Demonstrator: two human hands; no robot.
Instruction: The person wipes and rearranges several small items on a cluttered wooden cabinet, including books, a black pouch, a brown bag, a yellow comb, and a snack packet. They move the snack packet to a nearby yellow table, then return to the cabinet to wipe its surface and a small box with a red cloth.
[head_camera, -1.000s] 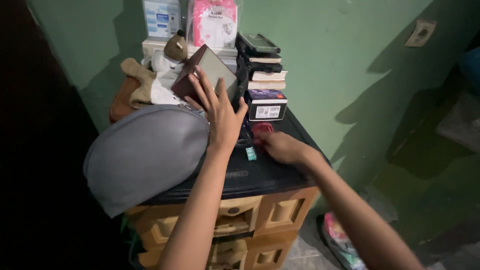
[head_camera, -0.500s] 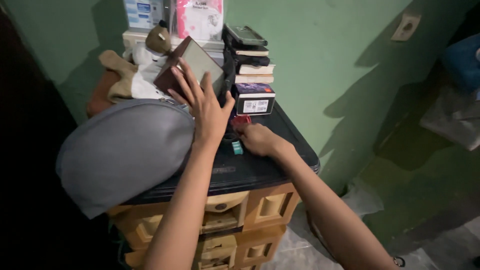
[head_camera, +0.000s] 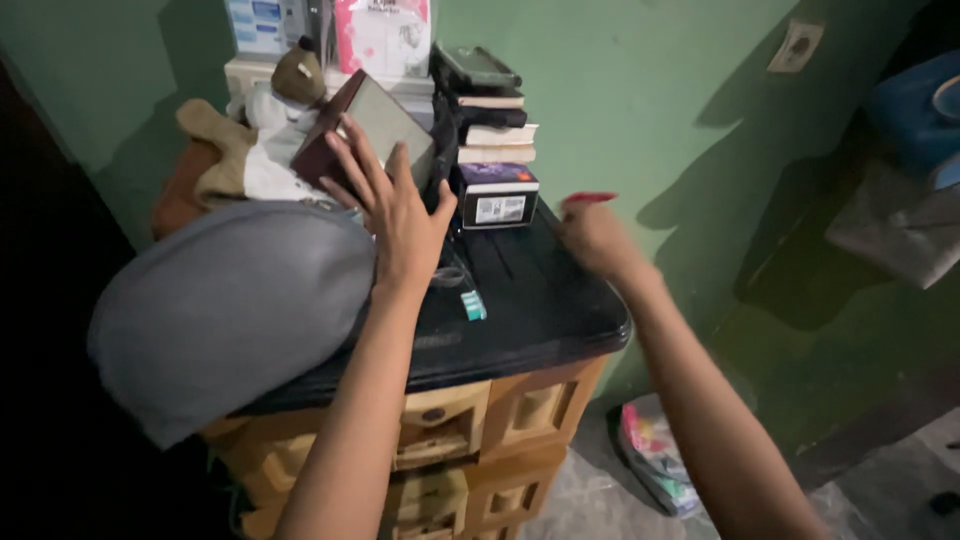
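My left hand (head_camera: 398, 212) rests flat, fingers spread, against a tilted dark red box with a grey face (head_camera: 372, 130), beside a big grey fabric bag (head_camera: 230, 305). My right hand (head_camera: 597, 238) is lifted above the right side of the black cabinet top (head_camera: 540, 320), pinching a small red object (head_camera: 588, 198) between its fingers. A small teal item (head_camera: 472, 305) lies on the black top between my arms.
A small dark box with a white label (head_camera: 494, 196) and a stack of books (head_camera: 490, 120) stand at the back by the green wall. A stuffed toy (head_camera: 262, 140) lies behind the bag. Tan plastic drawers (head_camera: 470, 430) sit below; a colourful bag (head_camera: 655, 460) is on the floor.
My right hand has risen off the black top and moved right, carrying the red object with it. My left hand has stayed on the tilted box.
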